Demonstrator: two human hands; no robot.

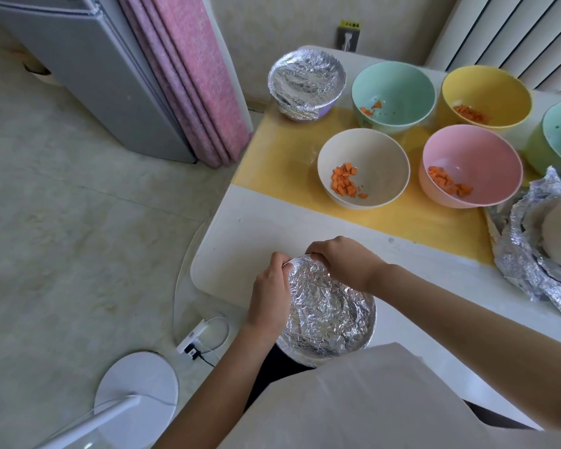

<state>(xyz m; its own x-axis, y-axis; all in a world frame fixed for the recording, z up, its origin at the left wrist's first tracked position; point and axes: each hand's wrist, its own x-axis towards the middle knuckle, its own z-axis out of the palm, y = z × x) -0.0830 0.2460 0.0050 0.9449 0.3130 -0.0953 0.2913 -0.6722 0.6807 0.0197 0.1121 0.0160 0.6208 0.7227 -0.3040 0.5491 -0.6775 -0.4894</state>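
As the foil-covered bowl sits at the worktop's near edge, the left hand and right hand each pinch its far rim's foil, grip tight.

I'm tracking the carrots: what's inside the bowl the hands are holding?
The foil-covered bowl shows only its crinkled cover, dished inward. The left hand and right hand pinch the far edge. Anything beneath is hidden.

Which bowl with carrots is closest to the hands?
The cream-white bowl, front left of the open bowls, just beyond the right hand pinching the foil. The pink bowl sits further right; the green bowl and yellow bowl stand behind.
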